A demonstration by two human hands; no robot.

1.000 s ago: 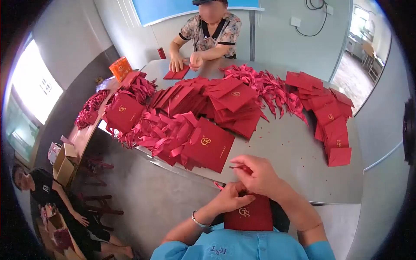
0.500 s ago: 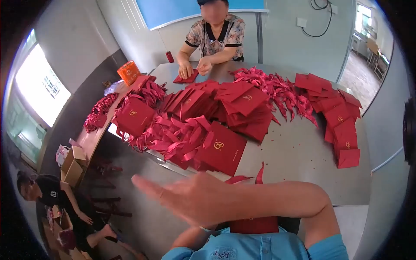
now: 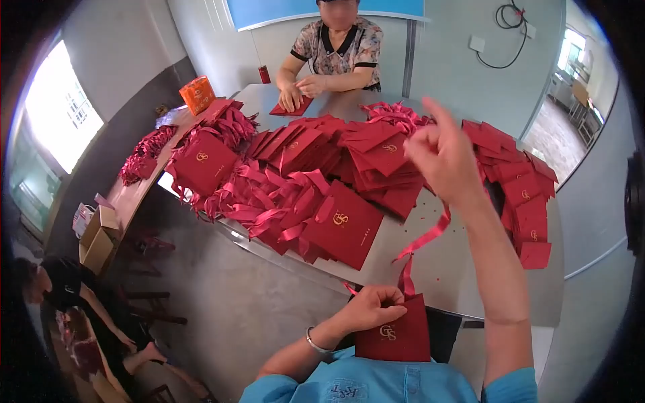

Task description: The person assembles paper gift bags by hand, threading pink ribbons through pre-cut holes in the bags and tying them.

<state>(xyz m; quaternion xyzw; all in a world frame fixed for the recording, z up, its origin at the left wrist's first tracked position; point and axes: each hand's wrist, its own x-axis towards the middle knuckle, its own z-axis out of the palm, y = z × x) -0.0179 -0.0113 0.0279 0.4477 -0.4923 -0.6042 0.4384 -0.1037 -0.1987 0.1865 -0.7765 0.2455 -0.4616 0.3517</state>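
Observation:
A small red gift bag [image 3: 393,339] with a gold emblem stands against my blue shirt. My left hand [image 3: 376,307] is closed on its top edge, thumb across the front. Ribbon ends [image 3: 407,275] rise from the bag's top. Raised over the table, my right hand [image 3: 443,158] has its index finger stretched out and its thumb and other fingers curled in. A red ribbon [image 3: 430,235] trails from behind my right wrist down toward the bag; the fingers' hold on it is hidden.
Red bags with ribbons [image 3: 282,201] and stacked bags [image 3: 376,148] cover the table's middle; more bags [image 3: 527,195] lie at right. Across the table a person [image 3: 336,54] handles a red bag [image 3: 290,106]. Another person [image 3: 74,289] sits at lower left near a cardboard box [image 3: 99,235].
My right arm has swung from across my body at the left to up over the table at the right. My left hand and the bag now show, and a ribbon trails across the table.

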